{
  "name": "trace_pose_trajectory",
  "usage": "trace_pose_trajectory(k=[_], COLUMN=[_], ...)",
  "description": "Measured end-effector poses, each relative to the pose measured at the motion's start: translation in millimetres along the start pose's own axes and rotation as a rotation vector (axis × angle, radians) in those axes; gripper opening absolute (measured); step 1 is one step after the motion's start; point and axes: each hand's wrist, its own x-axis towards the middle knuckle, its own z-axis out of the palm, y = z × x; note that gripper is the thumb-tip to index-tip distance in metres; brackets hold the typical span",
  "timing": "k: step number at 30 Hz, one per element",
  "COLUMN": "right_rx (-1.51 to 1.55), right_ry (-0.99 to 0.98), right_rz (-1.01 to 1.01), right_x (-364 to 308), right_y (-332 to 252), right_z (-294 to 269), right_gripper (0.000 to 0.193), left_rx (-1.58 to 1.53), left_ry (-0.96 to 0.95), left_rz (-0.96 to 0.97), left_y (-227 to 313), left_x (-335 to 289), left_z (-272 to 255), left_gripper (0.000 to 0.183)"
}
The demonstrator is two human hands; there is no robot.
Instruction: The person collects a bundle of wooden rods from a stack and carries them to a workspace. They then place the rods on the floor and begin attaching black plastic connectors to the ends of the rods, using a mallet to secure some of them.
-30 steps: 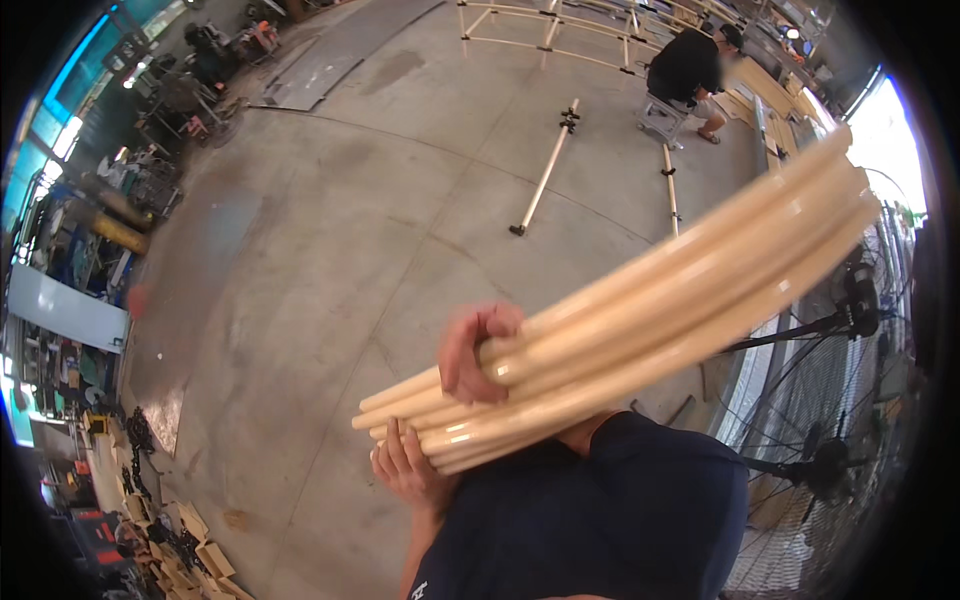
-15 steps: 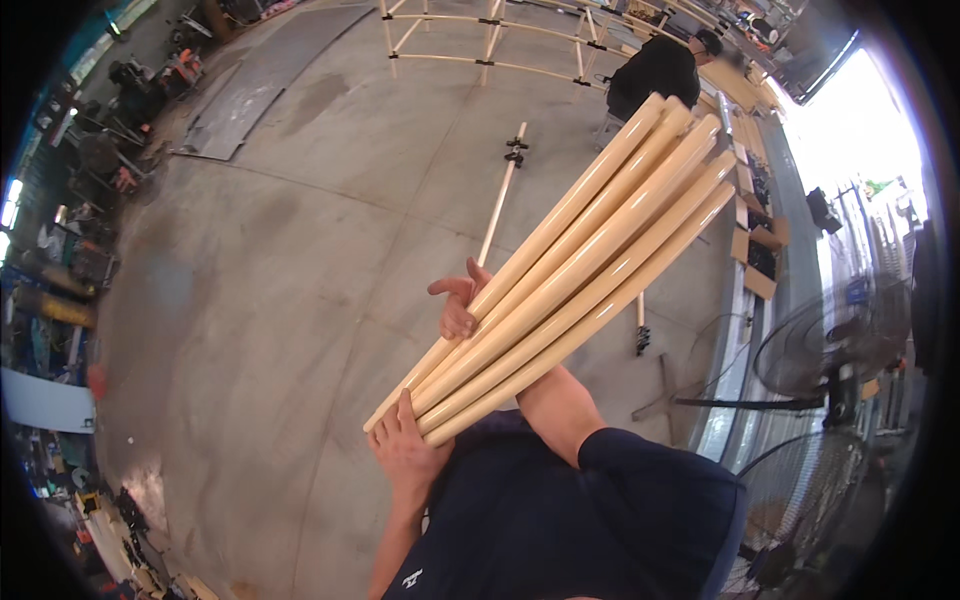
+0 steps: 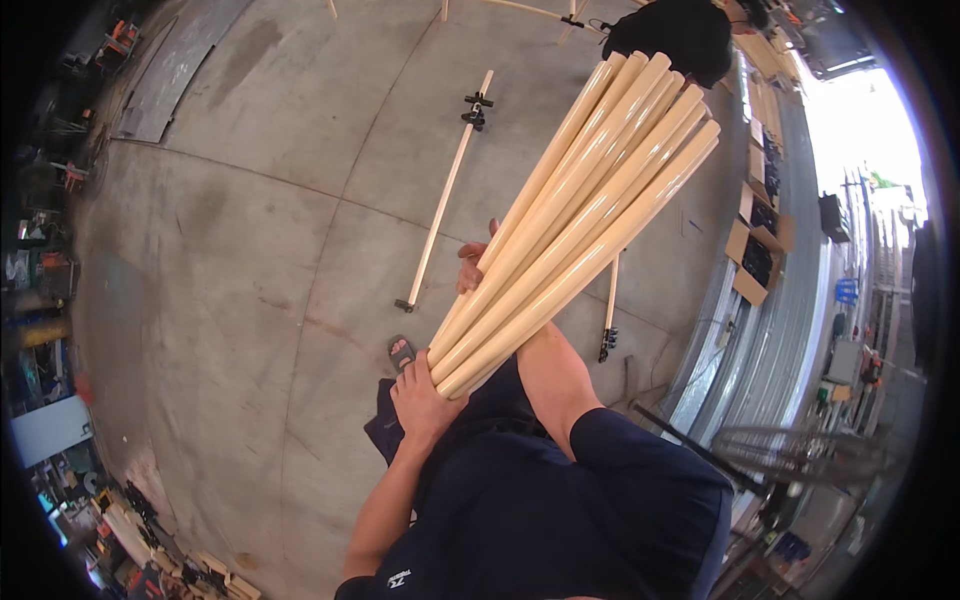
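Note:
A bundle of several glossy cream pipes (image 3: 585, 215) slants across my front, its far ends fanned out toward the upper right. Around the near ends, my left hand (image 3: 422, 398) is closed, fingers over the pipe edges. My right forearm passes beneath the bundle, and my right hand (image 3: 472, 268) comes out on its left side, cradling the pipes from below. Part of that hand is hidden behind the bundle; its visible fingers curl up against the outermost pipe.
On the concrete floor lie a cream pole (image 3: 440, 210) with black joints and a shorter pole (image 3: 612, 305). A person in black (image 3: 675, 40) is beyond the bundle. Open cartons of black parts (image 3: 760, 258), long metal profiles (image 3: 735, 350) and a fan (image 3: 800, 455) line the right side.
The pipes stand a little steeper across the view, and both hands have shifted up in it with them. The floor poles and the person in black appear at different places as the view has tilted down.

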Motion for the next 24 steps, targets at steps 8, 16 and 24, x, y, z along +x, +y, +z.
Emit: trace_pose_trajectory(k=[8, 16, 24], right_rx=[0.295, 0.487, 0.381], right_ry=[-0.012, -0.074, 0.062], right_rz=[0.047, 0.036, -0.023], right_x=[38.3, 42.8, 16.6], right_y=[-101.2, -171.5, -154.2], right_z=[-123.2, -155.2, -178.6], right_gripper=[0.058, 0.048, 0.048], left_rx=[0.020, 0.119, 0.060], left_ry=[-0.077, -0.068, -0.183], left_rz=[-0.071, -0.056, 0.006], left_y=[106.4, 179.0, 177.3], left_x=[78.9, 136.9, 132.9], left_z=[84.7, 74.1, 84.1], left_gripper=[0.085, 0.079, 0.089])
